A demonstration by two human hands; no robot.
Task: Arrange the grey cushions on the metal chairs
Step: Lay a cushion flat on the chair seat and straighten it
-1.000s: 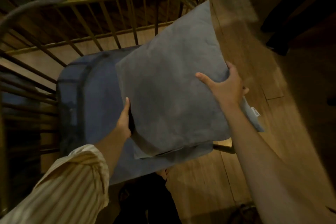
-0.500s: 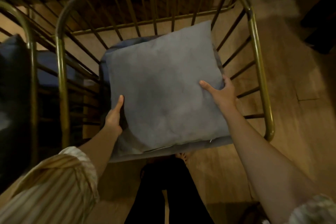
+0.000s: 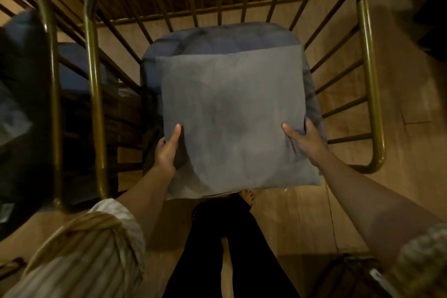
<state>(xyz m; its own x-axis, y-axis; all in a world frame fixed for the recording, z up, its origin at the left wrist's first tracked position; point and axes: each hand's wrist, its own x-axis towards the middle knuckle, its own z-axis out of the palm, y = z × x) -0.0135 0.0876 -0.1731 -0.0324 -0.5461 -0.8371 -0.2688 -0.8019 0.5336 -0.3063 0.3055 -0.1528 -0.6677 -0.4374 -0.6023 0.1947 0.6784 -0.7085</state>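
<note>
A square grey cushion [image 3: 232,113] lies flat over the blue padded seat [image 3: 217,38] of a brass-coloured metal chair [image 3: 367,55]. My left hand [image 3: 167,150] grips the cushion's left edge near its front corner, thumb on top. At the right edge my right hand [image 3: 307,140] holds it the same way. The cushion's front edge overhangs the seat towards me. The fingers under the cushion are hidden.
A second metal chair [image 3: 52,80] with a dark blue seat pad [image 3: 75,72] stands close on the left. The floor [image 3: 411,109] is wood. My legs in dark trousers [image 3: 225,249] stand right in front of the seat. A dark object [image 3: 353,276] sits at the bottom right.
The cushion went from tilted and raised at the seat's right side to lying square and flat on the seat. Both hands slid towards its front corners. The view shifted so the chair is centred.
</note>
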